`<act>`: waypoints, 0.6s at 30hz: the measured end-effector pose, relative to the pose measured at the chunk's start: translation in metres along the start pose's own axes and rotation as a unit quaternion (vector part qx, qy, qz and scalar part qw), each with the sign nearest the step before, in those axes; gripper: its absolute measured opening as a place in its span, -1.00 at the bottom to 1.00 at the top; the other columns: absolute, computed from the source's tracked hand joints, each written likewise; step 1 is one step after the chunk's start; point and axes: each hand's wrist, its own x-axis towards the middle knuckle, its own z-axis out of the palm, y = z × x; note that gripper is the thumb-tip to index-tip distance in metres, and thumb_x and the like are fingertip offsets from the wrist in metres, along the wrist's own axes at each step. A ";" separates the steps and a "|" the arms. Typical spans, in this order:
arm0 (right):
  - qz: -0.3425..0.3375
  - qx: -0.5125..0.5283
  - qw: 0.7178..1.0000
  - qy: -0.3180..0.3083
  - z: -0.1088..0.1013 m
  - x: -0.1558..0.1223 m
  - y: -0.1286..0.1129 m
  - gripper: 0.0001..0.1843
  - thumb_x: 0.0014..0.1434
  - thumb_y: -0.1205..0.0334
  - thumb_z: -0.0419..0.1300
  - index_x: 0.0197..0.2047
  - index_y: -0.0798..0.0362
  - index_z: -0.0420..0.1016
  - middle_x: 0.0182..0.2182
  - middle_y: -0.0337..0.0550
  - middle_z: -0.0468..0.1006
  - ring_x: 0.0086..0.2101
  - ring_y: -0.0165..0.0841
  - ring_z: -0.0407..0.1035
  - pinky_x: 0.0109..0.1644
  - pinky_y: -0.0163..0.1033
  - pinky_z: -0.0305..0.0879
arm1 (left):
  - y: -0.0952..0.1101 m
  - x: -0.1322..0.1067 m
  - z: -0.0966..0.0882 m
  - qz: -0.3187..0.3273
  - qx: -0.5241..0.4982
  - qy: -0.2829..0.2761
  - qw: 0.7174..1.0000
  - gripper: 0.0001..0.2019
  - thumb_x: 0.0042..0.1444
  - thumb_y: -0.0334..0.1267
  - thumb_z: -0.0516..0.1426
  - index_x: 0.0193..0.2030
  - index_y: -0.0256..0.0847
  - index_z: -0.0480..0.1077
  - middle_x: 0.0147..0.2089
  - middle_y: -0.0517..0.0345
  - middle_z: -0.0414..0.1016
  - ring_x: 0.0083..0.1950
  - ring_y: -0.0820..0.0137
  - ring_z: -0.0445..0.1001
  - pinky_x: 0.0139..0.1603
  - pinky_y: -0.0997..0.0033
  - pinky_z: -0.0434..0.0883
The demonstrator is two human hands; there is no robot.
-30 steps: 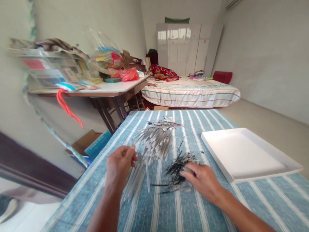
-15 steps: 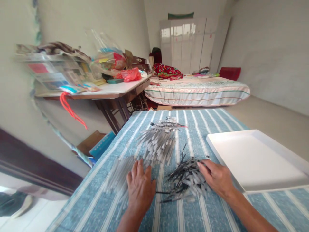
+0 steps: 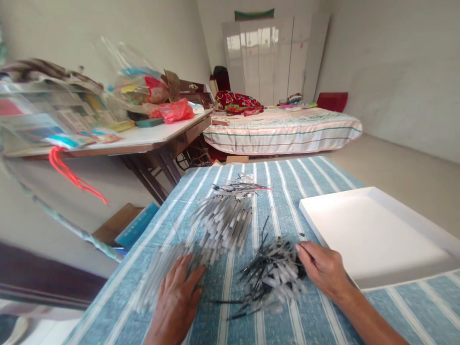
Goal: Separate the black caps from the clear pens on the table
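Observation:
My left hand (image 3: 177,297) lies with its fingers stretched out over a flat spread of thin, clear-grey plastic tubes (image 3: 153,278) at the near left. At the right edge of a tangled pile of black and clear thin pieces (image 3: 275,268), my right hand (image 3: 321,266) has its thumb and fingers pinched together. Whatever is between those fingertips is hidden. Beyond both hands lies a thicker stack of grey tubes (image 3: 226,220), with darker thin pieces (image 3: 240,188) at its far end.
A blue-and-white striped cloth (image 3: 212,321) covers the table. The shallow white tray (image 3: 373,230) stands to the right of my right hand. At the left is a side table (image 3: 143,141) with bags and a plastic box; a bed (image 3: 283,129) stands farther back.
The view has turned slightly right. My left hand has moved left and nearer, farther onto the spread tubes. My right hand stays at the right edge of the black-and-clear pile, fingers still pinched.

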 end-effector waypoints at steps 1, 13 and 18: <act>0.003 0.002 1.000 -0.003 0.000 0.000 0.000 -0.77 0.19 0.26 0.01 -0.40 0.09 0.45 -0.64 -0.24 0.45 -0.63 -0.49 0.30 -0.48 -0.40 0.16 | -0.003 -0.001 0.000 0.007 -0.006 0.006 1.000 -0.69 0.03 -0.30 -0.03 -0.11 -0.10 0.42 0.15 -0.07 0.22 0.20 0.06 0.10 0.04 0.02 0.24; 0.012 0.025 0.999 -0.023 -0.001 -0.002 0.002 -0.78 0.19 0.26 0.02 -0.40 0.08 0.45 -0.63 -0.22 0.46 -0.63 -0.48 0.30 -0.47 -0.39 0.16 | -0.017 -0.011 -0.009 0.044 0.016 -0.026 0.999 -0.66 0.12 -0.24 -0.08 -0.01 -0.01 0.36 0.16 0.06 0.28 0.18 0.18 0.20 0.10 0.06 0.17; 0.011 0.032 0.999 -0.026 -0.002 -0.002 0.000 -0.78 0.19 0.26 0.02 -0.40 0.09 0.44 -0.63 -0.22 0.45 -0.63 -0.48 0.30 -0.48 -0.39 0.16 | -0.028 -0.015 -0.008 0.057 0.050 -0.050 0.996 -0.62 0.12 -0.25 -0.05 0.09 0.00 0.27 0.16 0.09 0.29 0.17 0.18 0.22 0.09 0.05 0.16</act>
